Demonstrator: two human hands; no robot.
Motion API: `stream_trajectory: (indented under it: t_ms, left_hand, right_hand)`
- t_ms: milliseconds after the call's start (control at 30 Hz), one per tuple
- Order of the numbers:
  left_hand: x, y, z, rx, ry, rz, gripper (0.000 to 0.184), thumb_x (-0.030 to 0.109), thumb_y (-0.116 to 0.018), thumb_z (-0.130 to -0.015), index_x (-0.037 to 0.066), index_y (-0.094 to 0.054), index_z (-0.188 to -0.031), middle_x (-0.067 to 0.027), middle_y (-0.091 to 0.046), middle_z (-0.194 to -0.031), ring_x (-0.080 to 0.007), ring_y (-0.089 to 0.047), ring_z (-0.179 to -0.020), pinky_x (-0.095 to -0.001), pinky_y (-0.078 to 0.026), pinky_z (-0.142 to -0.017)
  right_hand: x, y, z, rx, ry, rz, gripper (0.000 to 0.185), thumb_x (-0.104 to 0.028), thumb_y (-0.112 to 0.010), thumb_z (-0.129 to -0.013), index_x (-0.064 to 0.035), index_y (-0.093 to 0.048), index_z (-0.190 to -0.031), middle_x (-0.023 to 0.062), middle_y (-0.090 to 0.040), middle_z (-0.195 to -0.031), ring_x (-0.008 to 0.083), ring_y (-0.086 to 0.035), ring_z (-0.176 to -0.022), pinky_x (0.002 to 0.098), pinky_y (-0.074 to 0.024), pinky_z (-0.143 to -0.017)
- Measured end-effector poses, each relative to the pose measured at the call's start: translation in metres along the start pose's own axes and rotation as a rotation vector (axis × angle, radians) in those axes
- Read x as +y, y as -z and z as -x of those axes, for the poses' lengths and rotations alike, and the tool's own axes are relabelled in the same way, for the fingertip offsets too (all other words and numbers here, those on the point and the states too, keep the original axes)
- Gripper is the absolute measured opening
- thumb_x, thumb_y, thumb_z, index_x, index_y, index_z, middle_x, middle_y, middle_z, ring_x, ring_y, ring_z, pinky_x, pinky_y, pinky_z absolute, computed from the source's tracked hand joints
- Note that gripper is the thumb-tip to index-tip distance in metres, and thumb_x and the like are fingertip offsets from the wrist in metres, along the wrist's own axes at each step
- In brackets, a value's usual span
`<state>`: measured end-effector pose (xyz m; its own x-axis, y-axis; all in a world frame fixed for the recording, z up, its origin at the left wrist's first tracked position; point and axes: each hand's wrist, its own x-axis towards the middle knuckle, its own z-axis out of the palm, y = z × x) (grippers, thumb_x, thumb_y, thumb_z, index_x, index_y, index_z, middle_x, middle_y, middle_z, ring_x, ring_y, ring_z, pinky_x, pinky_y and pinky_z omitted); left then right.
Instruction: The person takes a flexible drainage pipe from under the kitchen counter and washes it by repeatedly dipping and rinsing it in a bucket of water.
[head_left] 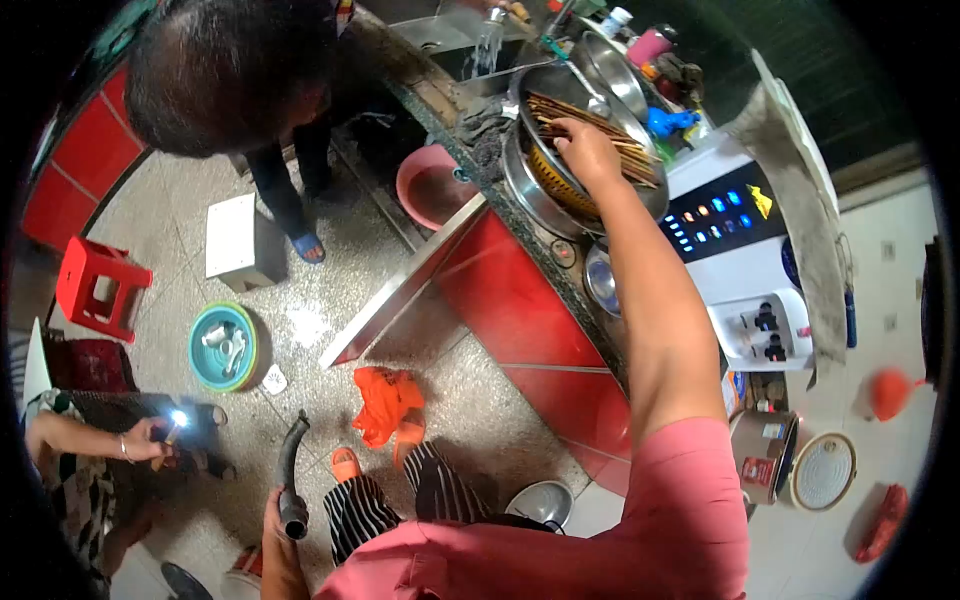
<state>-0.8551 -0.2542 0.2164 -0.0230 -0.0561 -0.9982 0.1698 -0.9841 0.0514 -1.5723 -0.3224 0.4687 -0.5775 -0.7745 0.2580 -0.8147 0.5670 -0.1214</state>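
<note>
My left hand is wrapped round a dark grey drain pipe, curved and held low over the floor. Its wide open end points toward me and its narrow end points away. On the counter, my right hand is closed over a bundle of brown chopsticks. They lie in a yellow basket set among stacked metal basins. Some of my right fingertips are hidden by the hand itself.
Water runs from a tap into the sink. Below stands an open red cabinet door beside a pink basin. One person bends by the sink; another person's hand holds a light. An orange bag lies near my feet.
</note>
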Motion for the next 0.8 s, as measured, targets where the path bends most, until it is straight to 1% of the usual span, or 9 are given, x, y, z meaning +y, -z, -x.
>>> stream_trajectory:
  t_ms: [233, 333, 367, 400, 433, 567, 700, 733, 800]
  left_hand:
    - [0.002, 0.010, -0.034, -0.083, 0.104, 0.041, 0.032, 0.038, -0.057, -0.079, 0.007, -0.052, -0.080, -0.0096, -0.055, -0.061, -0.0234, -0.053, -0.046, -0.0355, -0.046, -0.043]
    - [0.008, 0.007, -0.051, -0.041, 0.016, 0.018, 0.033, 0.036, -0.060, -0.078, 0.005, -0.052, -0.087, -0.0112, -0.055, -0.065, -0.0248, -0.054, -0.049, -0.0368, -0.047, -0.044]
    - [0.013, -0.006, -0.043, -0.018, 0.009, -0.011, 0.033, 0.034, -0.060, -0.077, 0.005, -0.051, -0.090, -0.0118, -0.055, -0.066, -0.0253, -0.055, -0.050, -0.0370, -0.048, -0.044]
    - [0.016, -0.006, -0.048, -0.036, 0.014, 0.007, 0.035, 0.033, -0.061, -0.077, 0.004, -0.051, -0.093, -0.0122, -0.055, -0.067, -0.0255, -0.055, -0.051, -0.0371, -0.048, -0.045]
    - [0.020, -0.006, -0.054, -0.051, 0.018, 0.021, 0.037, 0.032, -0.063, -0.076, 0.003, -0.050, -0.095, -0.0127, -0.055, -0.069, -0.0258, -0.055, -0.052, -0.0371, -0.049, -0.046]
    - [0.038, -0.007, -0.078, -0.077, 0.035, 0.017, 0.035, 0.029, -0.064, -0.076, 0.003, -0.049, -0.094, -0.0119, -0.055, -0.065, -0.0260, -0.055, -0.048, -0.0368, -0.049, -0.044]
    - [0.080, -0.020, -0.057, -0.197, -0.019, -0.235, 0.039, 0.028, -0.066, -0.075, 0.002, -0.047, -0.098, -0.0103, -0.056, -0.070, -0.0210, -0.056, -0.050, -0.0342, -0.051, -0.043]
    - [0.093, -0.020, -0.062, -0.189, -0.019, -0.291, 0.038, 0.030, -0.066, -0.075, 0.005, -0.048, -0.096, -0.0087, -0.056, -0.068, -0.0200, -0.056, -0.050, -0.0322, -0.050, -0.043]
    - [0.107, -0.020, -0.062, -0.191, -0.033, -0.392, 0.036, 0.032, -0.066, -0.074, 0.007, -0.049, -0.095, -0.0065, -0.055, -0.066, -0.0185, -0.056, -0.050, -0.0299, -0.049, -0.043]
  right_hand:
    - [0.006, 0.007, -0.003, 0.050, 0.098, 0.163, 0.025, -0.033, -0.052, -0.084, -0.0213, -0.061, -0.105, 0.0143, -0.063, -0.093, 0.0337, -0.060, -0.085, 0.0417, -0.0465, -0.073]
    - [0.009, 0.031, 0.010, 0.433, 0.187, 0.076, 0.021, -0.025, -0.050, -0.086, -0.0185, -0.060, -0.104, 0.0164, -0.063, -0.087, 0.0345, -0.060, -0.080, 0.0403, -0.0468, -0.067]
    - [0.003, 0.046, 0.019, 0.581, 0.286, -0.020, 0.019, -0.018, -0.049, -0.087, -0.0126, -0.060, -0.102, 0.0105, -0.064, -0.082, 0.0238, -0.062, -0.070, 0.0338, -0.0475, -0.061]
    - [-0.034, 0.072, 0.046, 0.450, 0.025, -0.344, 0.017, -0.015, -0.048, -0.089, -0.0081, -0.059, -0.101, 0.0056, -0.062, -0.079, 0.0125, -0.056, -0.060, 0.0269, -0.0459, -0.054]
    - [-0.059, 0.078, 0.070, 0.545, 0.009, -0.694, 0.018, -0.015, -0.045, -0.091, -0.0050, -0.056, -0.102, 0.0068, -0.061, -0.079, 0.0076, -0.050, -0.057, 0.0219, -0.0436, -0.050]
    - [-0.108, 0.071, 0.164, 0.474, 0.112, -0.951, 0.014, -0.004, -0.046, -0.087, 0.0003, -0.052, -0.098, 0.0151, -0.059, -0.077, 0.0161, -0.052, -0.054, 0.0266, -0.0455, -0.052]
    - [-0.216, 0.015, 0.255, 0.161, -0.173, -1.465, 0.019, -0.003, -0.051, -0.083, -0.0007, -0.050, -0.102, 0.0158, -0.058, -0.084, 0.0174, -0.054, -0.059, 0.0271, -0.0465, -0.051]
    - [-0.234, -0.007, 0.277, 0.091, -0.215, -1.357, 0.020, -0.007, -0.050, -0.085, -0.0011, -0.049, -0.104, 0.0147, -0.057, -0.085, 0.0173, -0.055, -0.060, 0.0270, -0.0463, -0.050]
    - [-0.289, -0.048, 0.306, -0.093, -0.439, -1.745, 0.022, -0.012, -0.045, -0.086, -0.0014, -0.049, -0.105, 0.0110, -0.055, -0.083, 0.0163, -0.052, -0.058, 0.0260, -0.0445, -0.051]
